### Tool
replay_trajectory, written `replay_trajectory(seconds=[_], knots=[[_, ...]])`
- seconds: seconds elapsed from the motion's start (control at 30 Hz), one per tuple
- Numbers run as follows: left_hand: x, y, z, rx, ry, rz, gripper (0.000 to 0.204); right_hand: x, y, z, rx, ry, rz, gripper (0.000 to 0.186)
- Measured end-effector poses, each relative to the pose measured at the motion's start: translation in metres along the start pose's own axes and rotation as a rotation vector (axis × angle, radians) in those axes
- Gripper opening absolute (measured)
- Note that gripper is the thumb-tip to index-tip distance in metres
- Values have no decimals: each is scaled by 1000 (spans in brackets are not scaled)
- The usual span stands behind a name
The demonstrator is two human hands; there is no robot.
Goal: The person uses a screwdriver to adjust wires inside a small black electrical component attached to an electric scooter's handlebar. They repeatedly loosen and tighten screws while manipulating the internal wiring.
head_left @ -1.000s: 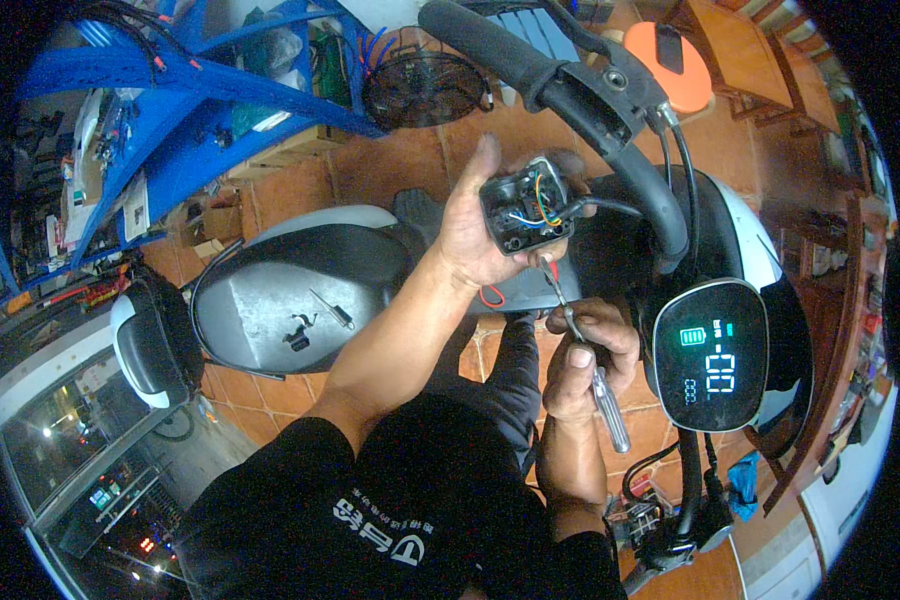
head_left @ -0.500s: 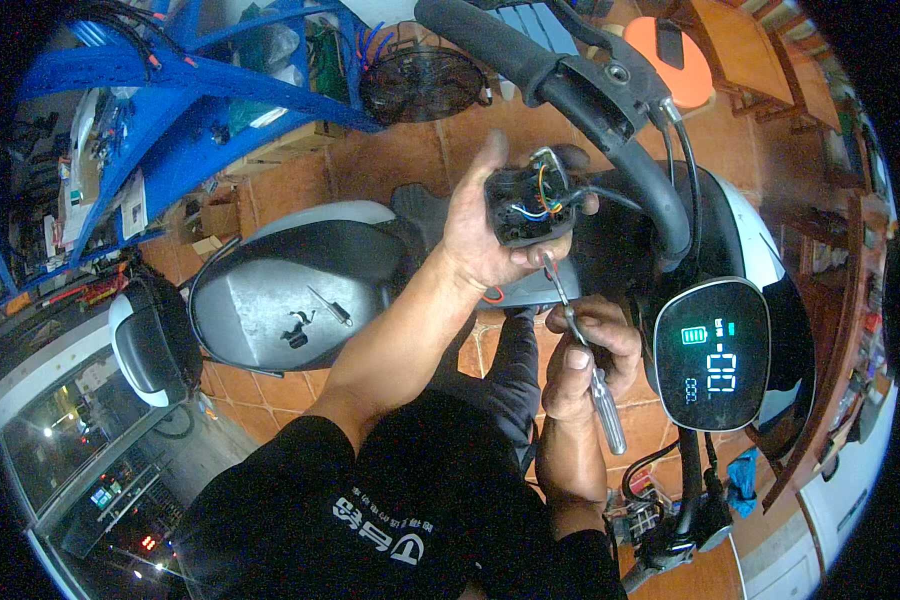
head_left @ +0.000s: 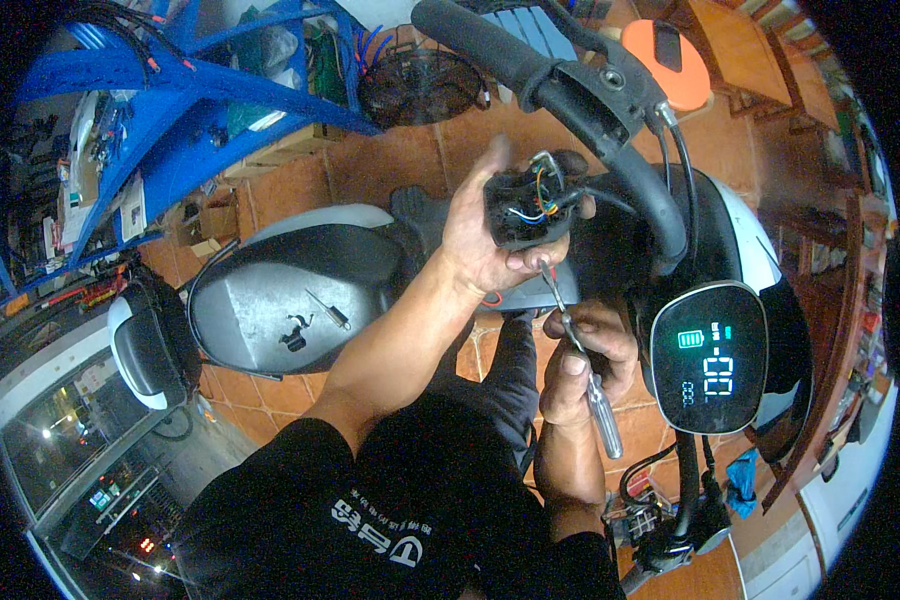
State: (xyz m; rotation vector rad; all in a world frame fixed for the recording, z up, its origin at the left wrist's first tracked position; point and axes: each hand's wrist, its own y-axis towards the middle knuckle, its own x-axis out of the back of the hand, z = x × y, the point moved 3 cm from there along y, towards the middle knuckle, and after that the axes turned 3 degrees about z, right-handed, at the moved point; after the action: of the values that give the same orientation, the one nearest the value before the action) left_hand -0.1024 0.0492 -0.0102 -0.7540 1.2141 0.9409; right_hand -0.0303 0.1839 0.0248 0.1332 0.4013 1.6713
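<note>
A black plastic switch housing (head_left: pixel 515 228) is gripped in my left hand (head_left: pixel 467 232), its hollow side facing up. Thin coloured wires (head_left: pixel 547 207) show inside it, and a black cable runs from it toward the handlebar (head_left: pixel 642 185). My right hand (head_left: pixel 592 355) is closed round a screwdriver (head_left: pixel 604 420) with a clear grey handle. Its shaft slants up and left, and the tip reaches my left fingertips below the housing. Whether the tip touches a screw cannot be made out.
A lit display (head_left: pixel 710 358) stands right of my hands. On the scooter seat (head_left: pixel 240 310) lie a second small tool (head_left: pixel 328 309) and a small black part (head_left: pixel 295 333). A blue rack (head_left: pixel 185 85) and a fan (head_left: pixel 425 87) stand at the far left.
The view has shifted slightly, moving the handlebar and display a little in the picture. Both hands keep their holds, with the screwdriver at nearly the same place.
</note>
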Motion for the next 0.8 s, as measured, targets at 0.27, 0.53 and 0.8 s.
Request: replay_trajectory(seconds=[0.27, 0.53, 0.8], knots=[[-2, -5, -3, -44, 115, -4, 72, -3, 1, 2, 20, -47, 22, 32], [-5, -9, -3, -141, 310, -150, 69, -5, -2, 3, 4, -33, 16, 31], [-12, -12, 0, -162, 326, -103, 66, -6, -4, 6, -1, -10, 4, 32]])
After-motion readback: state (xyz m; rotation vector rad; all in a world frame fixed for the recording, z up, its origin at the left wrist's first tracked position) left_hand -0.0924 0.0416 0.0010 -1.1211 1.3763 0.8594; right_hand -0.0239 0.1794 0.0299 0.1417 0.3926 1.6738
